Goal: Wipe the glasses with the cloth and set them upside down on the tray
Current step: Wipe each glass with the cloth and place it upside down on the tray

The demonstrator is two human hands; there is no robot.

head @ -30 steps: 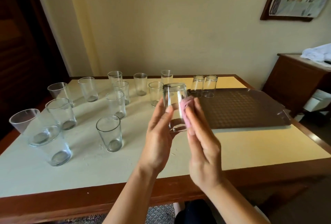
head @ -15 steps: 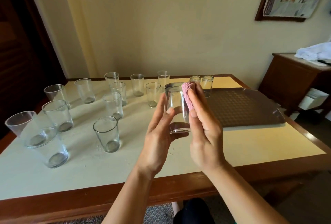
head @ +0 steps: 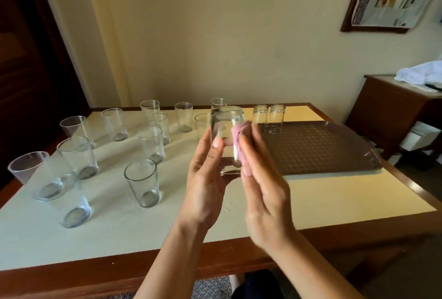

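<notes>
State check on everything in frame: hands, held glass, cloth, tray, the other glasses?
left hand: holds the glass, fingers on its side
right hand: presses the pink cloth to the glass
held glass: lifted off the table, base up
pink cloth: bunched against the glass wall
tray: flat on the table
two glasses on tray: upside down at its far left corner
glasses on table: upright, mouth up
</notes>
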